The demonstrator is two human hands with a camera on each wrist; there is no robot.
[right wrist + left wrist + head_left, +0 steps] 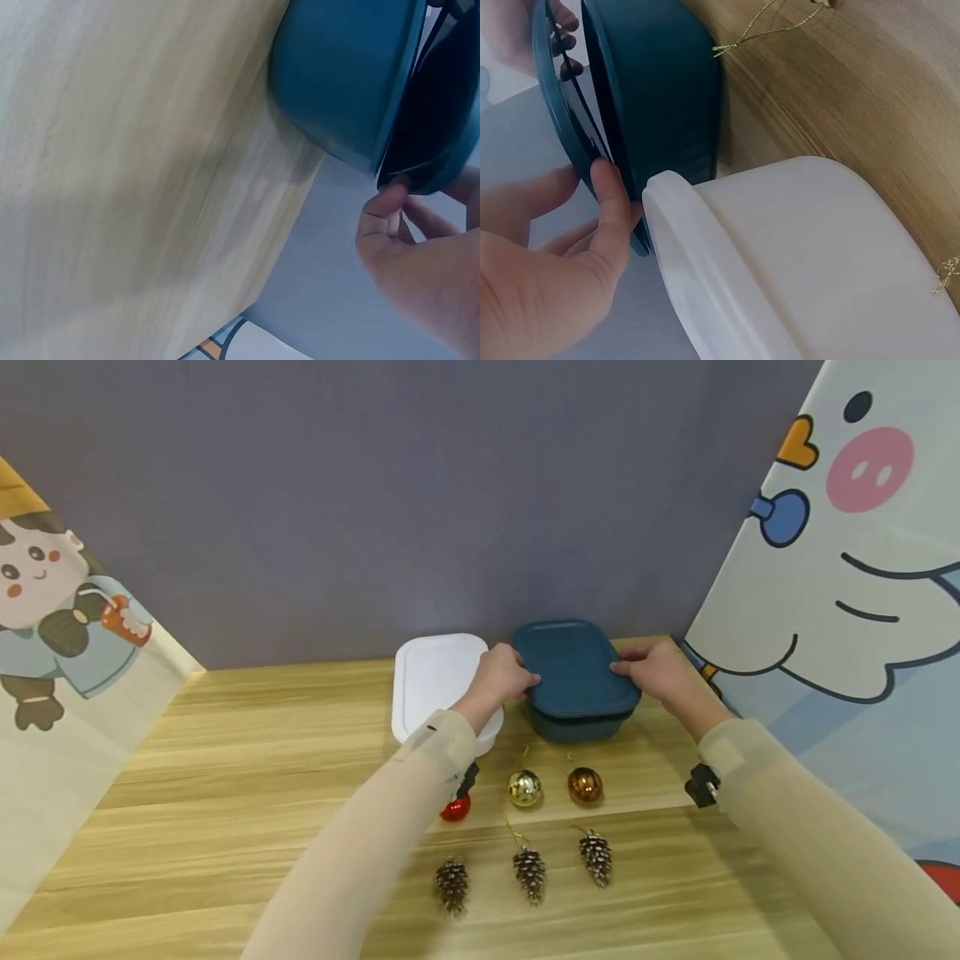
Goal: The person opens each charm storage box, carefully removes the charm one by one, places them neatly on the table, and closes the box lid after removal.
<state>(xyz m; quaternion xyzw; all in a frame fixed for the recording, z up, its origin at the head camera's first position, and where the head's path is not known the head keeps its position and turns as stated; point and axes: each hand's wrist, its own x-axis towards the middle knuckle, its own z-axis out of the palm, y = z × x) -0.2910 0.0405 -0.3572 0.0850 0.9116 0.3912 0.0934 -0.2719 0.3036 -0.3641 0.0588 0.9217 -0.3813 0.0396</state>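
Observation:
A dark teal lid [576, 668] sits slightly raised over a matching teal box [581, 729]; in both wrist views a gap shows between lid and rim. My left hand [498, 680] pinches the lid's left edge, thumb against its underside in the left wrist view. Opposite it, my right hand [662, 673] pinches the right edge between thumb and fingers. What lies inside the teal box is hidden. Close by the left hand stands a white box [802, 247] with its white lid [435, 677] on top, partly behind the left forearm.
Before the boxes lie a gold ball ornament [524, 788], a brown one [585, 786] and a red one [455, 809] partly under the left sleeve. Nearer are three pine cones [529, 874]. A grey wall [450, 510] rises behind the wooden table [247, 777]; printed panels flank it.

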